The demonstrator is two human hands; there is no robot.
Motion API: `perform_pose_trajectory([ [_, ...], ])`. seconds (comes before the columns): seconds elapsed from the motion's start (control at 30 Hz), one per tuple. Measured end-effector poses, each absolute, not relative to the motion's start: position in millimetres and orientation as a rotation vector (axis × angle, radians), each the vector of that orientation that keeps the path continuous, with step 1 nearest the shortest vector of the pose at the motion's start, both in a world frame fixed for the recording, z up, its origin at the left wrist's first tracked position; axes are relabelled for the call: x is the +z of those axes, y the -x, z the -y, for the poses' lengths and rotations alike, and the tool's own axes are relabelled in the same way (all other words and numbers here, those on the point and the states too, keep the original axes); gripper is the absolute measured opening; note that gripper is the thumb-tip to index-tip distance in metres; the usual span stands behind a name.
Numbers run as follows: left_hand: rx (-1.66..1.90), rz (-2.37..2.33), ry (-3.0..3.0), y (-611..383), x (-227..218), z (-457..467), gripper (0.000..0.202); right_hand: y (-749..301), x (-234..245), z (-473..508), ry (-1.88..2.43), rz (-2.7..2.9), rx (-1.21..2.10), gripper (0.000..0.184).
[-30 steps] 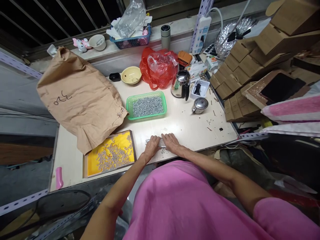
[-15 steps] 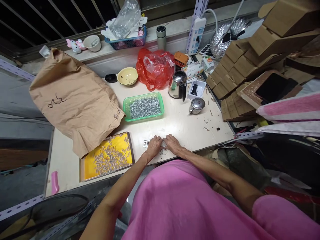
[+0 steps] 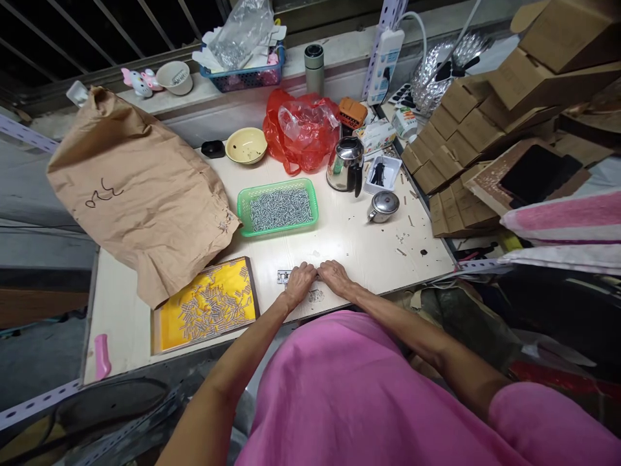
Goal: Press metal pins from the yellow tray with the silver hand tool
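Near the front edge of the table, my left hand (image 3: 301, 279) is closed over a small flat metal piece (image 3: 283, 277) with cut-outs, whose left end sticks out past the fingers. Close beside it, my right hand (image 3: 334, 277) has its fingers curled, the fingertips near the left hand's. What the right fingers grip is too small and covered to make out. A worn patch (image 3: 316, 296) marks the tabletop just below the hands. To the left lies a yellow tray (image 3: 167, 327) with many small metal pins, and beyond the hands stands a green basket (image 3: 279, 230) full of similar pins.
A large brown paper sack (image 3: 145, 194) leans over the table's left side. Behind are a yellow bowl (image 3: 246, 146), a red plastic bag (image 3: 303, 139), a kettle (image 3: 345, 165) and a small metal pot (image 3: 384, 206). Cardboard boxes (image 3: 460, 129) are stacked at right; a pink handle (image 3: 101, 356) lies front left.
My fingers have shifted slightly, and the right hand's are curled more tightly. The protruding metal piece has turned a little. The whole view has moved slightly; other things stay in place.
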State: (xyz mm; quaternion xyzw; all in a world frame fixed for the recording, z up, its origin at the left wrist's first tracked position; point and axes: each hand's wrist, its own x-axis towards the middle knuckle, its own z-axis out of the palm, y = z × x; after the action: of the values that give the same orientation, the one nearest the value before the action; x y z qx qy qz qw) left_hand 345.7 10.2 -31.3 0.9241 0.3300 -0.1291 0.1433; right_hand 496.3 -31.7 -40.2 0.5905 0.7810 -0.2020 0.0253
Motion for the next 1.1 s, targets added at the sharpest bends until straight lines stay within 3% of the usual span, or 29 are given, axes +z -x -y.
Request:
perform_pose_trajectory([
  [0.23,-0.363,-1.042,-2.642,-348,-26,-4,0.017,-502,-40,31,-1.791,-2.482,-0.623,0.02],
  [0.27,-0.32,-1.075,-2.641,-347,-26,-1,0.017,-504,-38,32,-1.814,-2.492,-0.621,0.023],
  [0.37,-0.099,-1.183,-2.633,-340,-31,15,0.028,-511,-31,33,-1.853,-2.497,-0.637,0.06],
  [0.43,0.022,-1.212,-2.609,-334,-36,29,0.035,-516,-28,33,-1.825,-2.494,-0.672,0.067],
  [0.6,0.022,-1.03,-2.513,-321,-41,64,0.041,-519,-34,12,-1.786,-2.461,-0.612,0.018],
  [0.87,0.016,-0.996,-2.373,-318,-35,73,0.055,-484,-20,-34,-1.77,-2.549,-0.399,0.023],
  [1.1,0.042,-0.879,-2.334,-298,-22,87,0.036,-408,-18,5,-0.835,-2.989,-0.451,0.012],
])
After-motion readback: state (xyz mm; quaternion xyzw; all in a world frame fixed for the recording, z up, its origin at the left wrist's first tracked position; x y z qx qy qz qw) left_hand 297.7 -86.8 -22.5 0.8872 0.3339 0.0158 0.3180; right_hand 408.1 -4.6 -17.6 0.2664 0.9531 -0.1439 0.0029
